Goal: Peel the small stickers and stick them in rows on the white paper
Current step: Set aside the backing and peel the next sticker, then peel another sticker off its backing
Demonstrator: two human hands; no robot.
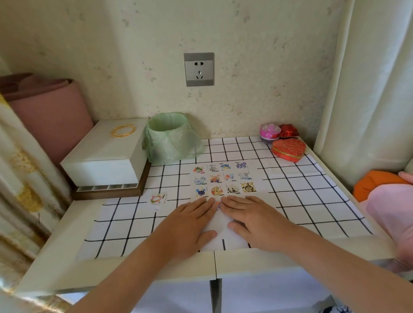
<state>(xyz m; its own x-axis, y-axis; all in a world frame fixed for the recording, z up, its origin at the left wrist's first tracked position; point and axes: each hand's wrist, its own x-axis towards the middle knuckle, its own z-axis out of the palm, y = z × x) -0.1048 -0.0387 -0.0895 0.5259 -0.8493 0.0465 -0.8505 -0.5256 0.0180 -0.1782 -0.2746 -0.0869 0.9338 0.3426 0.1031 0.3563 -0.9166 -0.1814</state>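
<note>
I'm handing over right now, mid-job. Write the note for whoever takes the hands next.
Left hand: open, flat on the white paper.
Right hand: open, flat beside it. The fingertips of both meet over what looks like a small sticker just below the third row.
Done: twelve stickers on the paper, in three rows of four.
Left: press this one down, then fill out the fourth row.
A small printed sheet, likely the supply, lies left of the paper on the checked cloth.
</note>
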